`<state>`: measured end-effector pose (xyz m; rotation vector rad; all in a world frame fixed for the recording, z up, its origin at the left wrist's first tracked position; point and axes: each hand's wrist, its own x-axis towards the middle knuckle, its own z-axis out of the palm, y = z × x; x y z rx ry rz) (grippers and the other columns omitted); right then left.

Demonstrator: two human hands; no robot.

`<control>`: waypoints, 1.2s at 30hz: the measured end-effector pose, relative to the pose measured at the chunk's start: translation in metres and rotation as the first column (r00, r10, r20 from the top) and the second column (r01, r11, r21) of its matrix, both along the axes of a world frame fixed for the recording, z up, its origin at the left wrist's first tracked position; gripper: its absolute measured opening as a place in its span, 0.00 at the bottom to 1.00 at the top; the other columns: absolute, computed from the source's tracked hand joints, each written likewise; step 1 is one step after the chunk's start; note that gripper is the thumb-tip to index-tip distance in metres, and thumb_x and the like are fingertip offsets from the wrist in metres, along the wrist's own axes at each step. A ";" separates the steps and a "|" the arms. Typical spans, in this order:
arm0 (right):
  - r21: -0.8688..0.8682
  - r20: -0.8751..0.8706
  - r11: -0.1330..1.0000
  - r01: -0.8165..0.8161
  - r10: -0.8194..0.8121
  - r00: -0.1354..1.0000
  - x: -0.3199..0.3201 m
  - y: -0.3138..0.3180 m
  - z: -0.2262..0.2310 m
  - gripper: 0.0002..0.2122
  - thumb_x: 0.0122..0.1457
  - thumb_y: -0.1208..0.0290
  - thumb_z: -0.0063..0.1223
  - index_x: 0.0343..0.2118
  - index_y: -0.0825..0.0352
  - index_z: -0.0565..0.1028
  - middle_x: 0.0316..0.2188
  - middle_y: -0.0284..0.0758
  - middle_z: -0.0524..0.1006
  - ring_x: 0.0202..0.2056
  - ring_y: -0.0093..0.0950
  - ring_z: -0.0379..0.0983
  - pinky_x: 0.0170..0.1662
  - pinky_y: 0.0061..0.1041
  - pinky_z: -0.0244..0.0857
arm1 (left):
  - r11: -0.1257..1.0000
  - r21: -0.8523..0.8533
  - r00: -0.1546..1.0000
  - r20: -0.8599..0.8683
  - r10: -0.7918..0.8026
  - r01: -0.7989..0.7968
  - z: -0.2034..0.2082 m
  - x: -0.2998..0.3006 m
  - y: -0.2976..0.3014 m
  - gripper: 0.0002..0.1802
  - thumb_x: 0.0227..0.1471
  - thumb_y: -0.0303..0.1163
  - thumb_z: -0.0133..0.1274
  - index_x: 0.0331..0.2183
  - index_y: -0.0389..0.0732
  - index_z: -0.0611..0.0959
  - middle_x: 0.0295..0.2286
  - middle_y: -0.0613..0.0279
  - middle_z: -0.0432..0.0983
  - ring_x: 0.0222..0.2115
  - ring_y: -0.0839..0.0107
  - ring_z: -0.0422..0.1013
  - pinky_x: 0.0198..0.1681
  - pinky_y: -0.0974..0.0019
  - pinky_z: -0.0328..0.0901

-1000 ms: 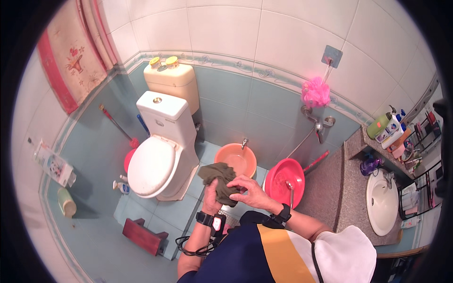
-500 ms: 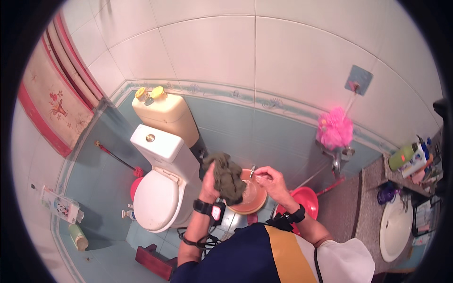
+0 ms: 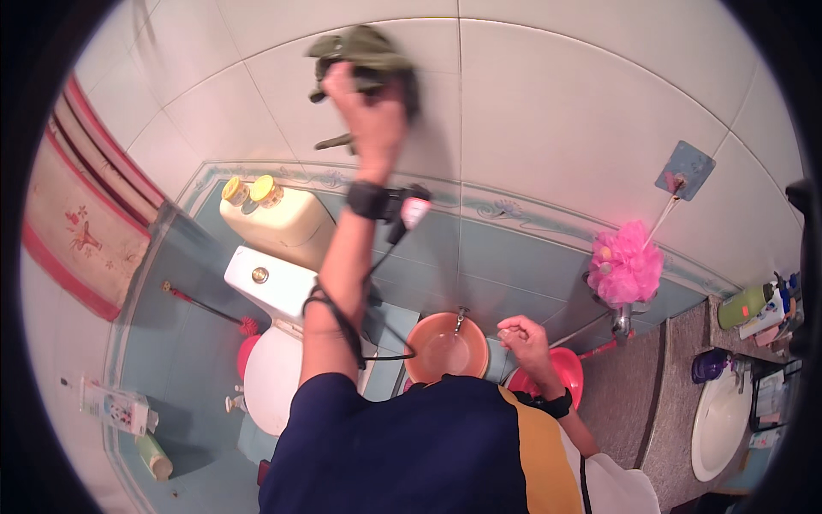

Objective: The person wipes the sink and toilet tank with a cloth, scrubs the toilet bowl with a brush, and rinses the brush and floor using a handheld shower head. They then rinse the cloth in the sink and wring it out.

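My left arm is stretched far up, and my left hand (image 3: 372, 107) grips a bunched dark green cloth (image 3: 364, 44) at the white tiled wall (image 3: 548, 94). The cloth is blurred, and a loose end hangs below my fingers. Whether it presses on the tiles, I cannot tell. Low on the right, my right hand (image 3: 524, 338) hovers beside an orange basin (image 3: 413, 351), its fingers loosely bent and apart with nothing seen in them. A small metal tap (image 3: 460, 321) juts over that basin. Partly under my right forearm is a red basin (image 3: 567, 367).
On the left stand a white toilet (image 3: 272, 377) and a cream jug (image 3: 287, 218) with yellow caps. A pink bath puff (image 3: 629, 261) hangs from a wall hook. At the right is a counter with a washbasin (image 3: 719, 420) and several bottles. A cable loops from my left wrist.
My left hand has carried the cloth from above the orange basin up to the wall. My right hand has shifted slightly right, away from the tap.
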<state>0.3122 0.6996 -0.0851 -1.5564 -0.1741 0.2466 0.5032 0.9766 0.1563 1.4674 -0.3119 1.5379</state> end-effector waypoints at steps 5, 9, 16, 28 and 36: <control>0.003 -0.001 0.987 0.160 -0.160 0.987 0.008 0.022 0.006 0.05 0.54 0.79 0.51 0.34 0.71 0.74 0.25 0.27 0.74 0.26 0.13 0.69 0.31 0.12 0.64 | 0.868 0.451 0.976 0.032 0.217 -0.208 -0.043 -0.011 -0.064 0.36 0.24 0.22 0.51 0.44 0.46 0.73 0.40 0.54 0.64 0.42 0.53 0.59 0.46 0.55 0.54; -0.192 0.059 0.971 0.140 -0.131 0.990 0.015 0.065 0.011 0.04 0.55 0.79 0.50 0.33 0.70 0.74 0.23 0.28 0.74 0.25 0.14 0.69 0.30 0.14 0.64 | 0.749 0.576 0.945 0.212 0.249 -0.326 -0.039 0.001 -0.017 0.31 0.30 0.24 0.55 0.43 0.52 0.75 0.41 0.59 0.65 0.45 0.55 0.60 0.48 0.55 0.53; -0.367 0.123 0.924 0.109 -0.068 0.990 0.021 0.115 0.020 0.05 0.51 0.77 0.55 0.32 0.69 0.75 0.22 0.29 0.74 0.23 0.15 0.66 0.27 0.16 0.62 | 0.867 0.171 0.884 0.108 0.455 -0.467 -0.025 0.037 0.160 0.35 0.25 0.21 0.43 0.45 0.32 0.66 0.40 0.45 0.60 0.45 0.49 0.55 0.51 0.49 0.49; -0.364 0.213 0.931 0.035 0.047 0.976 0.035 0.072 0.031 0.05 0.52 0.79 0.52 0.32 0.72 0.74 0.22 0.31 0.74 0.24 0.17 0.68 0.29 0.17 0.63 | 0.937 0.272 0.912 -0.286 0.295 -0.218 -0.182 -0.004 0.004 0.40 0.29 0.22 0.52 0.51 0.38 0.63 0.42 0.40 0.58 0.43 0.41 0.56 0.47 0.45 0.53; -0.282 0.140 0.956 0.082 -0.043 0.989 0.030 -0.016 0.033 0.05 0.53 0.77 0.53 0.32 0.70 0.75 0.23 0.28 0.73 0.26 0.16 0.68 0.30 0.17 0.63 | 0.867 0.497 0.998 -0.058 0.003 0.026 -0.116 -0.015 -0.133 0.29 0.27 0.22 0.53 0.40 0.43 0.79 0.36 0.54 0.66 0.40 0.55 0.63 0.43 0.56 0.59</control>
